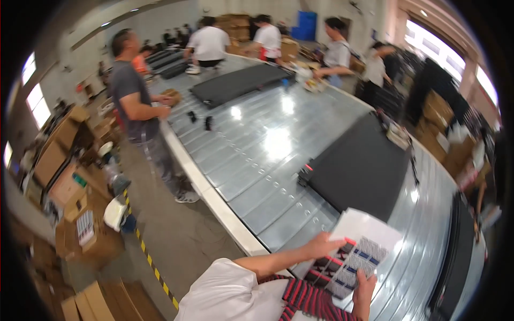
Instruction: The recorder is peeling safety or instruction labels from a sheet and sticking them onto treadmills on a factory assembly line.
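Note:
Between my two hands is a stack of printed sheets (367, 254), with dark and red pictures and blocks of text. A white sheet stands out at its far edge. My left hand (323, 246) is closed on the stack's left side. The right hand (364, 289) grips the near right edge, its thumb on top. Just beyond the papers lies a flat black panel (358, 166), resembling a walking pad, on the slatted metal conveyor table (251, 176). A red and black striped cloth (310, 299) shows below my hands.
Another black panel (241, 84) lies farther up the table, with a third (455, 257) at the right rim. A person in a grey shirt (131, 91) stands at the left edge; several others work at the far end. Cardboard boxes (88, 235) crowd the left floor beside yellow-black tape (144, 249).

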Demonstrator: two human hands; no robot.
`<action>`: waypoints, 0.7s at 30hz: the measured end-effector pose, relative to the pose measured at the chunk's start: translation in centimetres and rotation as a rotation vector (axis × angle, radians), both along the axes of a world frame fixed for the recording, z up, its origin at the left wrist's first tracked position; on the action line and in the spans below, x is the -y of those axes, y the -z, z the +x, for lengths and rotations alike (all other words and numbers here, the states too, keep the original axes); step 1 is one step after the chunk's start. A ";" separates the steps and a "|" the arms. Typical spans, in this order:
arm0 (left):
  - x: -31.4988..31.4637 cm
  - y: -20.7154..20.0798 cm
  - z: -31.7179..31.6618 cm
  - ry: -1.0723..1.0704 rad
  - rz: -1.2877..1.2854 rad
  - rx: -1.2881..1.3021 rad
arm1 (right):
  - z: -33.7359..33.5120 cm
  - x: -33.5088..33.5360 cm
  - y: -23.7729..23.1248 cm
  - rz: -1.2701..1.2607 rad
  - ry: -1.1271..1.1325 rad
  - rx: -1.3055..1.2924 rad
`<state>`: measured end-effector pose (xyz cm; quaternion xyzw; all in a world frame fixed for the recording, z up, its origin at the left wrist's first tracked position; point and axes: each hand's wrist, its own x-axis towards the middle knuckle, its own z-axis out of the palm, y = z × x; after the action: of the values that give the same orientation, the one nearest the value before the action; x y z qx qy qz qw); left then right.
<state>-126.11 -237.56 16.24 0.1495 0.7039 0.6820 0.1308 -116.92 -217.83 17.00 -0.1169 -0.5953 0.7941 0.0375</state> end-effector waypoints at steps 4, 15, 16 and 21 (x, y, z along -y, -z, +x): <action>2.1 -0.9 -1.6 -0.079 0.049 0.199 | -0.5 1.0 -0.5 0.163 0.005 0.027; 2.2 -0.8 -3.3 -0.049 0.384 0.376 | -0.1 1.3 -0.8 0.068 0.010 0.081; 2.3 -1.5 -2.9 -0.031 0.390 0.376 | -0.2 0.8 -0.8 0.095 -0.019 0.075; 2.7 -2.8 -3.3 -0.032 0.383 0.329 | -1.9 0.1 -1.7 0.048 -0.069 0.033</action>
<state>-129.46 -240.24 19.08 0.0472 0.5336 0.8199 0.2019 -118.86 -217.96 18.69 -0.1086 -0.6183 0.7784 0.0030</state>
